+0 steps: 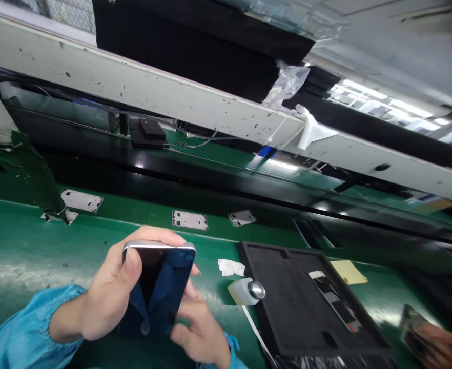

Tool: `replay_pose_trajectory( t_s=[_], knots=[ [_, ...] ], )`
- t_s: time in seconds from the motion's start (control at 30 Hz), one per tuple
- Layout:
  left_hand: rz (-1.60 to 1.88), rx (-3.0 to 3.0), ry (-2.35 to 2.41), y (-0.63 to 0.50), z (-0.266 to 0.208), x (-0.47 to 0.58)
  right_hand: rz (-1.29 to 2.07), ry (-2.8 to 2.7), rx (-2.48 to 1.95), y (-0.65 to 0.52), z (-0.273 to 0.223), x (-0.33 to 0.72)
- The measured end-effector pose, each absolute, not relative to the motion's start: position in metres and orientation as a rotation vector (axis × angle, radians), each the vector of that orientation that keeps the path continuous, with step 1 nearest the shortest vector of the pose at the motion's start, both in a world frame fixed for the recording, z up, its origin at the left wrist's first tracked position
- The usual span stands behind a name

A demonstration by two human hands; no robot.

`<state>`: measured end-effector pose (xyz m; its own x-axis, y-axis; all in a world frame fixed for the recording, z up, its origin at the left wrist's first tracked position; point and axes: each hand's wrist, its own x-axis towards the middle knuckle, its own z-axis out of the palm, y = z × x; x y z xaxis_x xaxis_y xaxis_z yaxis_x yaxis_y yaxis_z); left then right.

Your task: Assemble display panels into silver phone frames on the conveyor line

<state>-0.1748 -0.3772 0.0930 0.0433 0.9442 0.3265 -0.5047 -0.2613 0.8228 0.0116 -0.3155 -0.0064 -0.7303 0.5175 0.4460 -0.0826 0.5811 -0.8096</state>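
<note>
A smartphone [160,287] with a dark, glossy screen and a silver edge is held upright in front of me, screen facing me. My left hand [113,287] wraps its left side and top, the thumb lying on the front near the upper corner. My right hand [203,323] is at the phone's lower right, its fingers bent round that edge and partly hidden behind it. Light blue sleeves cover both wrists.
To the right, a black foam tray [287,307] holds another phone [334,301]. A bottle with a metal cap [245,291], white tissue [231,267] and yellow paper [349,271] lie around it. Phone-shaped plates [189,220] lie behind. Another person's hand [443,343] shows at far right.
</note>
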Motion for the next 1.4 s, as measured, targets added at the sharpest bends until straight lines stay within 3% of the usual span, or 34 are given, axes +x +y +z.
replay_pose_trajectory(
  t_s=[0.17, 0.33, 0.7, 1.03, 1.27, 1.4],
  knots=[
    [1.454, 1.055, 0.581, -0.376, 0.093, -0.169, 1.276, -1.745, -0.432, -0.310, 0.071, 0.012],
    [1.522, 1.067, 0.719, -0.381, 0.100, -0.165, 1.374, -1.739, -0.423, -0.320, 0.098, -0.008],
    [1.626, 1.405, 1.164, -0.366, 0.082, -0.174, 1.314, -1.585, -0.651, -0.308, 0.088, -0.041],
    [1.585, 1.339, 1.104, -0.357, 0.082, -0.179, 1.504, -1.672, -0.559, -0.297, 0.061, -0.023],
    [1.839, 0.649, 0.956, -0.328, 0.098, -0.206, 1.631, -1.914, -0.551, -0.307, 0.036, -0.029],
    [1.834, 0.553, 0.877, -0.323, 0.108, -0.212, 1.696, -1.884, -0.479, -0.316, 0.017, -0.029]
  ],
)
